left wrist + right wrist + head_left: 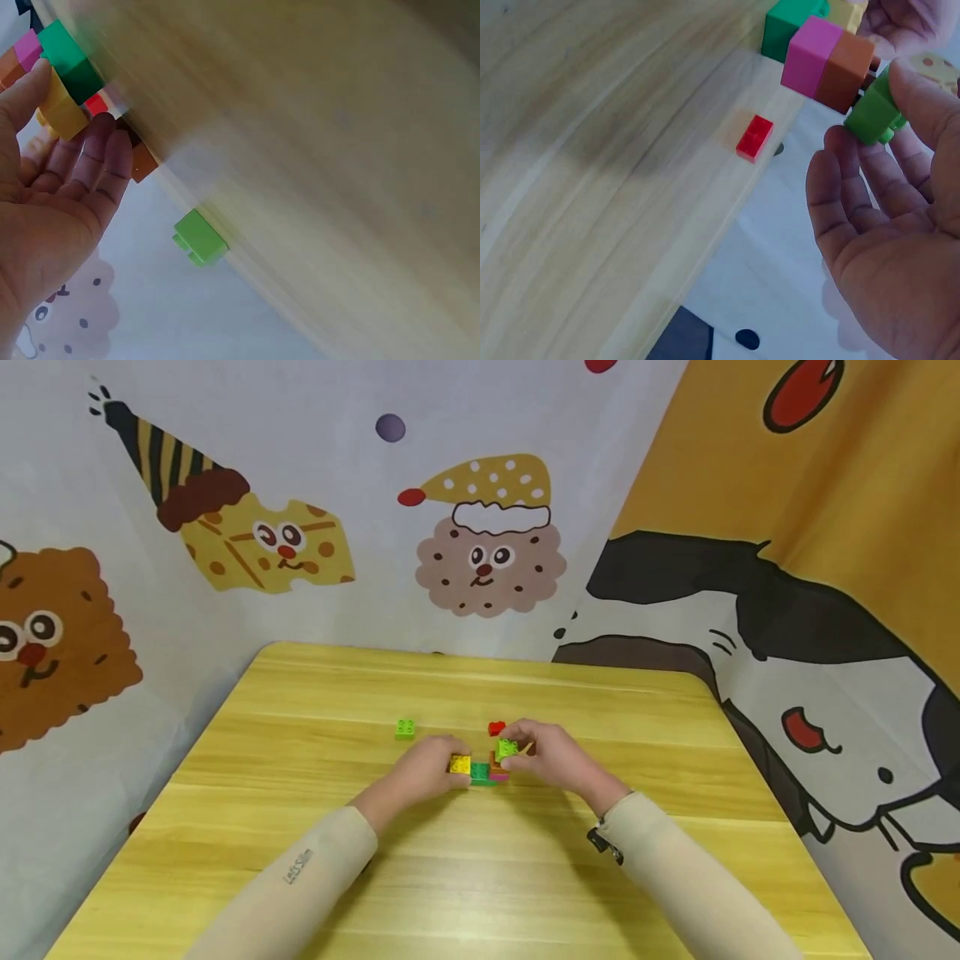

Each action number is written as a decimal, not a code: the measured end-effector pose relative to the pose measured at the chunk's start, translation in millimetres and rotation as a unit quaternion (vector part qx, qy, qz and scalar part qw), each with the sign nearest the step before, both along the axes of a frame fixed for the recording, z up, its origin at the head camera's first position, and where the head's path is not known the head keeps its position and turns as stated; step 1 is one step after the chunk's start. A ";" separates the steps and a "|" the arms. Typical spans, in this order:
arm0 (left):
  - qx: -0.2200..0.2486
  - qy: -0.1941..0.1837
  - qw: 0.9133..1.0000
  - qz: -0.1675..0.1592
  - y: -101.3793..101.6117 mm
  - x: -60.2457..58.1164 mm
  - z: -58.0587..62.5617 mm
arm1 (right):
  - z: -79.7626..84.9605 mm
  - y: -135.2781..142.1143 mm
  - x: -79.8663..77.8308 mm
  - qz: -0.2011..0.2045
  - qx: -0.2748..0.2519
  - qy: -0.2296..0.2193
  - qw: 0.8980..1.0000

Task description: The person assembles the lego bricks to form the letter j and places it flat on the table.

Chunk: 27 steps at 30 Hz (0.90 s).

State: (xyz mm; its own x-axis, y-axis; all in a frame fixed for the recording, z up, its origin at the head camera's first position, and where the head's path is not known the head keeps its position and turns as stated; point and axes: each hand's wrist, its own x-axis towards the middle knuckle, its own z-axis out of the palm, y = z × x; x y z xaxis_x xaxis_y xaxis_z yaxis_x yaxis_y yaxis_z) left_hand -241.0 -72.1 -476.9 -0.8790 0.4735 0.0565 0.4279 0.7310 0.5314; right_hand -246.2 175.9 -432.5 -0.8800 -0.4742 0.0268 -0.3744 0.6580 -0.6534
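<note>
Between thumb and fingers my left hand (pixel 420 767) holds a yellow brick (pixel 460 764) at the left end of a small brick build. A dark green brick (pixel 480 772) joins it on the right. Beyond that come a pink brick (pixel 810 54) and an orange brick (pixel 846 71) stacked on it. My right hand (pixel 561 758) pinches a light green brick (pixel 874 112), its underside right at the studs of the orange one and slightly tilted. The right fingers partly cover the light green brick.
A second light green brick (pixel 405 730) lies farther back to the left on the wooden table (pixel 450 893). Just behind the build sits a red brick (pixel 754 138). Past the left fingertips, an orange-brown brick (pixel 142 161) shows. Printed cloth (pixel 360 618) hangs behind the table.
</note>
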 end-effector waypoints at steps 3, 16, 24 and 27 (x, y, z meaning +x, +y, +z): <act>0.000 -0.001 1.000 -0.001 0.1 -0.4 0.4 | -0.2 -5.7 3.1 0.009 0.022 0.023 0.999; -0.003 0.008 1.000 -0.011 0.2 0.9 2.9 | -3.5 -8.4 10.6 -0.025 -0.038 -0.017 0.999; -0.003 0.005 1.000 -0.008 -0.9 0.4 1.8 | -17.2 0.7 8.3 -0.069 -0.247 -0.242 0.936; 0.003 0.000 1.000 -0.009 -1.3 0.2 1.9 | -24.4 0.7 7.6 -0.062 -0.289 -0.281 0.913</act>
State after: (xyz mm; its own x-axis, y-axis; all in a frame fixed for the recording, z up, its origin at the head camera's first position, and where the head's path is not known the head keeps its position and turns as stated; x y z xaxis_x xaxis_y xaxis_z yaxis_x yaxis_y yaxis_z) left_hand -240.8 -73.4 -475.0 -0.8703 0.4890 0.0585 0.4406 0.7202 0.5359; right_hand -238.6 176.6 -456.9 -0.8773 -0.4204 -0.2316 0.1808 0.1575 -0.9708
